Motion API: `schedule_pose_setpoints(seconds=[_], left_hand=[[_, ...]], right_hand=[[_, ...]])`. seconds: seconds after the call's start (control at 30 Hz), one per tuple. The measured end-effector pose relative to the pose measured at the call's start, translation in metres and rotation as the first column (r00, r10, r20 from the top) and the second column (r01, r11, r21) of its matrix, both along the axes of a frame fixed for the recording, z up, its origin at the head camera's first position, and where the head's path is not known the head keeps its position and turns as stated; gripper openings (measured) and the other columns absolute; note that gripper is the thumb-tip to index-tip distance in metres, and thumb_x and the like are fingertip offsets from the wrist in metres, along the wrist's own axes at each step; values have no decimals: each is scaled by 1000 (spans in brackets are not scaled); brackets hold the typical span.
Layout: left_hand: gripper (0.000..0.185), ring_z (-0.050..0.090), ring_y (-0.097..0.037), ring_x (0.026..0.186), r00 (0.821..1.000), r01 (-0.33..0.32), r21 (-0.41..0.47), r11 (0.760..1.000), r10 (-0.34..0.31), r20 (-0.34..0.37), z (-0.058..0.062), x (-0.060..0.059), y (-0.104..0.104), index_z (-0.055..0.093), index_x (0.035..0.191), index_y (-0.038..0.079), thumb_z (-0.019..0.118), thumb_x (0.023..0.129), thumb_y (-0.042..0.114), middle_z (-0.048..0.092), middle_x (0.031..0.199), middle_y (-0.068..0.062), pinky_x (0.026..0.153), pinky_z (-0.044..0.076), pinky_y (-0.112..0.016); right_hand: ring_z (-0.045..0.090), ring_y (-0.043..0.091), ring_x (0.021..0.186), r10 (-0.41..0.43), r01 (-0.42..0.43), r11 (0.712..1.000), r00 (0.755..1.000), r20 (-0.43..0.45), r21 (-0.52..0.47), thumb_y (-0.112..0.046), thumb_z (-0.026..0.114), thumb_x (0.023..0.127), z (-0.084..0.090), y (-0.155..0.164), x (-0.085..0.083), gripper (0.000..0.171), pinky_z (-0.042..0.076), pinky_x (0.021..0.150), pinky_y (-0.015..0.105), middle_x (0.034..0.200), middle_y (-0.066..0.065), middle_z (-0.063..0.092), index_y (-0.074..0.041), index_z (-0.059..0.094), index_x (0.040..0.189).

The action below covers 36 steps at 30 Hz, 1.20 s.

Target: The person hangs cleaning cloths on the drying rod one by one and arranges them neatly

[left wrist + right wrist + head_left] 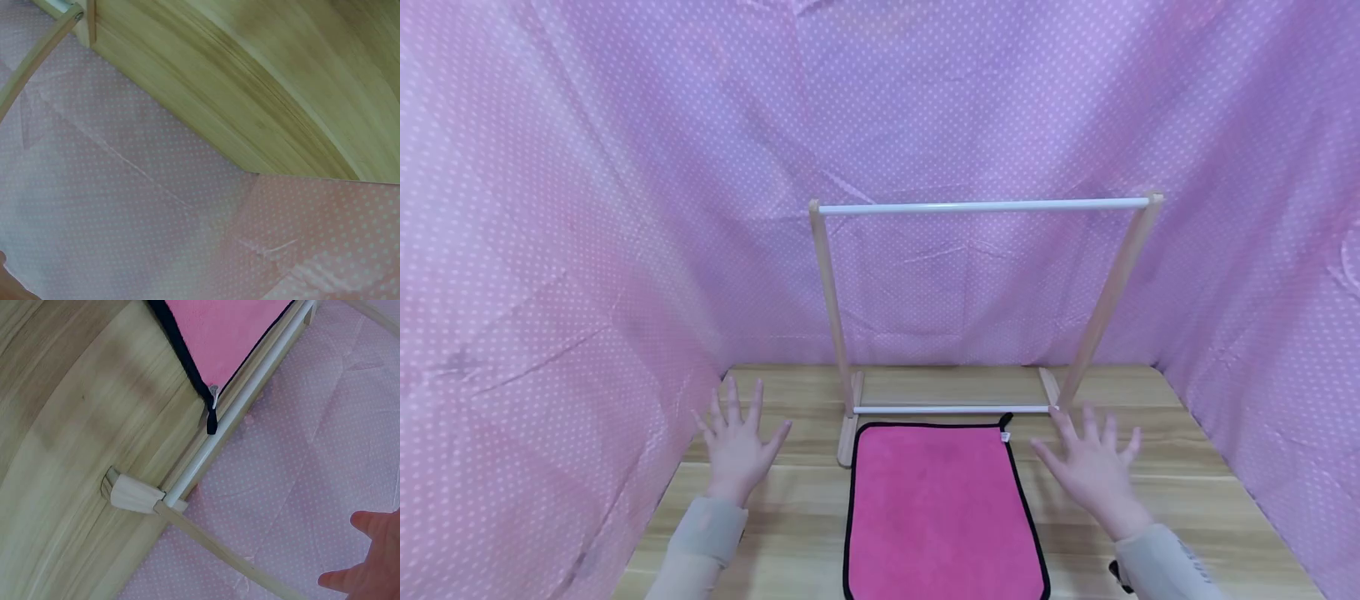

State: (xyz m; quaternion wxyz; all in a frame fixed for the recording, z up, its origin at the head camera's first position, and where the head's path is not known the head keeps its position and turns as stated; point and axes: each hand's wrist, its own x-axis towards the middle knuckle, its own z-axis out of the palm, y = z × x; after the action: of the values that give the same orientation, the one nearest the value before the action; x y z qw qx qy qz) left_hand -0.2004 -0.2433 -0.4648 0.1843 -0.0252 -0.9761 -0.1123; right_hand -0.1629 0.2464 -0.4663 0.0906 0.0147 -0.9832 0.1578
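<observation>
A pink towel with black edging lies flat on the wooden table, its black hanging loop at the far right corner. Behind it stands a wooden rack with a white top bar and a white lower bar. To the left of the towel, my left hand is spread with straight fingers and holds nothing. On the other side my right hand is also spread and holds nothing, near the rack's right foot. Only a sliver of the left hand shows in the left wrist view.
The wooden table ends at a pink polka-dot curtain, which hangs at the back and both sides. The rack's left foot reaches forward beside the towel's far left corner.
</observation>
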Motion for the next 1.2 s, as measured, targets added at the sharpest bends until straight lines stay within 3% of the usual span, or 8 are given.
schedule_pose_setpoints(seconds=[0.13,0.27,0.37,0.57,0.8,1.0,1.2], left_hand=[[80,2,-51,139,995,51,54,997,-46,-91,3,-4,3,22,150,13,44,91,61,6,154,-28,110,-4,-71],[69,14,-47,136,968,124,98,987,-99,-229,7,-10,8,33,145,7,49,92,48,19,149,-27,109,12,-70],[61,21,-47,133,955,160,135,978,-119,-272,10,-16,12,36,143,5,52,93,36,24,148,-26,108,20,-67],[56,25,-48,131,962,189,225,956,-135,-238,21,-23,23,35,142,1,52,96,27,28,145,-28,107,26,-66],[52,32,-43,130,954,246,322,914,-168,-249,33,-32,30,35,144,2,48,99,24,38,142,-24,110,26,-60],[50,32,-41,131,963,231,393,890,-152,-222,41,-39,35,35,144,3,46,100,25,38,143,-24,110,28,-58],[54,27,-41,137,978,203,497,843,-147,-151,50,-45,41,31,146,5,47,100,28,33,147,-23,113,24,-59]], right_hand=[[7,66,130,10,-10,1000,1000,-13,-11,-61,43,92,-5,-6,-1,72,-18,100,76,148,36,16,-15,33,146],[11,63,131,25,-25,1000,999,-35,-10,-60,46,91,-11,-13,-2,70,-13,101,78,149,33,17,-16,36,145],[17,60,131,38,-39,999,997,-70,-7,-59,50,90,-16,-20,-1,68,-5,101,79,148,31,21,-17,40,142],[22,54,130,63,-63,998,993,-102,3,-57,55,87,-26,-34,2,65,6,101,77,144,30,29,-13,51,134],[27,52,128,112,-111,994,988,-110,13,-54,57,87,-40,-49,6,64,12,101,74,141,31,35,-12,52,135],[26,51,129,129,-129,992,985,-116,5,-53,60,85,-52,-58,7,65,12,102,73,140,30,37,-13,52,135],[28,51,129,153,-153,988,983,-99,8,-53,61,85,-60,-68,10,65,13,103,71,142,29,36,-13,53,135]])
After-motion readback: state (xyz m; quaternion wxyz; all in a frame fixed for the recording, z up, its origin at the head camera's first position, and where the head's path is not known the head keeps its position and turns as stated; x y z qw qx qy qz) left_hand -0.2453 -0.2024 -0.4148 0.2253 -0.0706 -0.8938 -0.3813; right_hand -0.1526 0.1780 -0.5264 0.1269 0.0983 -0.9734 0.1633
